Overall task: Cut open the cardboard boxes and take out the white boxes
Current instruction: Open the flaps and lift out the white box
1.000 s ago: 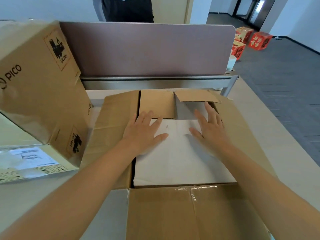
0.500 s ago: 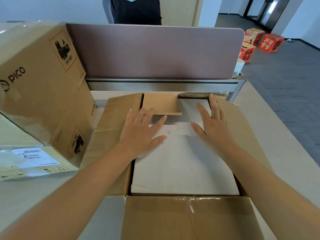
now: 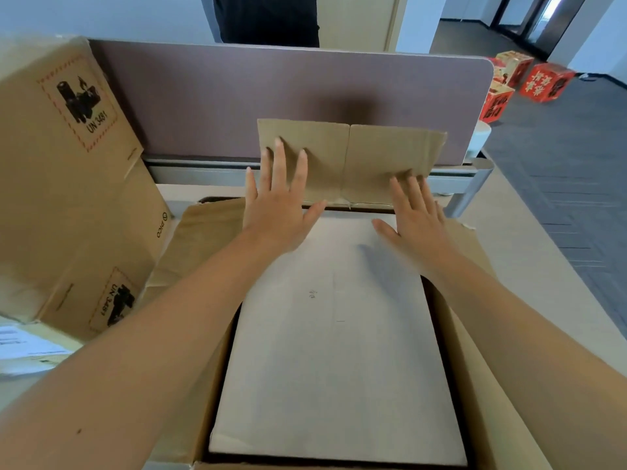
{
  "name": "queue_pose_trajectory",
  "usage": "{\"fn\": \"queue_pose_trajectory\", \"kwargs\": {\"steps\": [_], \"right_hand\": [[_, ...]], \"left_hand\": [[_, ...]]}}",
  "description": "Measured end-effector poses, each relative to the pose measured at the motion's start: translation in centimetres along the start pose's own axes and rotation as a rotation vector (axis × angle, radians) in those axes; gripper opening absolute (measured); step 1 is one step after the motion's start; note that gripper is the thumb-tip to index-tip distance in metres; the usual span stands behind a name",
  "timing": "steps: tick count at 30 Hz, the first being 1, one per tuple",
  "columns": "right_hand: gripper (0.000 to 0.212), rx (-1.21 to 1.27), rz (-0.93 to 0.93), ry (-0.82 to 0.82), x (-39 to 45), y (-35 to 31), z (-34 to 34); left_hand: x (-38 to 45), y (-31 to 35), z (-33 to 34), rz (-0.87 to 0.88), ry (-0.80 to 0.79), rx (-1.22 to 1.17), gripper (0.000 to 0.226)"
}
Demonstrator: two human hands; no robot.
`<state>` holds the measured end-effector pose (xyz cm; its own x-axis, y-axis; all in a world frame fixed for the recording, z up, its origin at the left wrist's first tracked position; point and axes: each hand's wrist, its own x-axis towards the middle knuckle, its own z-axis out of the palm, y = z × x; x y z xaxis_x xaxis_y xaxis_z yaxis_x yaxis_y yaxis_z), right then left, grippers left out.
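Observation:
An open brown cardboard box [image 3: 481, 385] lies in front of me on the desk, its side flaps spread out. A white box [image 3: 336, 361] fills its inside, top face showing. The far flap [image 3: 369, 154] stands upright against the desk partition. My left hand [image 3: 278, 205] presses flat on that flap's left half with straight fingers. My right hand [image 3: 417, 215] is flat too, fingertips touching the lower right of the flap, palm over the white box's far edge.
A sealed brown PICO carton [image 3: 64, 184] stands at the left, on another box with a shipping label [image 3: 23, 347]. A mauve partition [image 3: 271, 93] closes the desk's far side; a person in dark clothing stands behind it. Red boxes [image 3: 546, 81] sit on the floor at right.
Both hands moved forward off the white box and pushed the far flap from lying over it up to standing against the partition. The view moved closer to the box.

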<state>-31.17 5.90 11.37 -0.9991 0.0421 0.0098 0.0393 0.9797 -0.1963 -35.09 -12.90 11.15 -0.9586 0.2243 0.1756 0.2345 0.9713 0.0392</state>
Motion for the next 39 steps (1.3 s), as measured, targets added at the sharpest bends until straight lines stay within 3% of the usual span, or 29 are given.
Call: {"fn": "queue_pose_trajectory", "kwargs": {"steps": [5,17,23,31,39], "right_hand": [[0.065,0.001,0.014,-0.116,1.6,0.7,1.7],[0.063,-0.192,-0.057,-0.068,-0.1,-0.4,2.5],[0.063,-0.026,-0.054,-0.147,-3.8,-2.3,2.5],[0.071,0.322,0.173,-0.212,-10.1,-3.1,2.1],[0.067,0.473,0.458,-0.231,-11.5,-3.7,1.3]], "left_hand": [[0.5,-0.2,2.6,0.007,-0.249,-0.040,0.073],[-2.1,-1.9,2.6,0.045,-0.217,0.011,0.069],[-4.6,-1.3,1.4,-0.020,-0.320,-0.085,0.076],[-10.9,-0.9,-0.7,-0.166,-0.341,-0.417,0.083],[-12.3,-1.5,-0.9,-0.338,-0.302,-0.472,0.074]]}}
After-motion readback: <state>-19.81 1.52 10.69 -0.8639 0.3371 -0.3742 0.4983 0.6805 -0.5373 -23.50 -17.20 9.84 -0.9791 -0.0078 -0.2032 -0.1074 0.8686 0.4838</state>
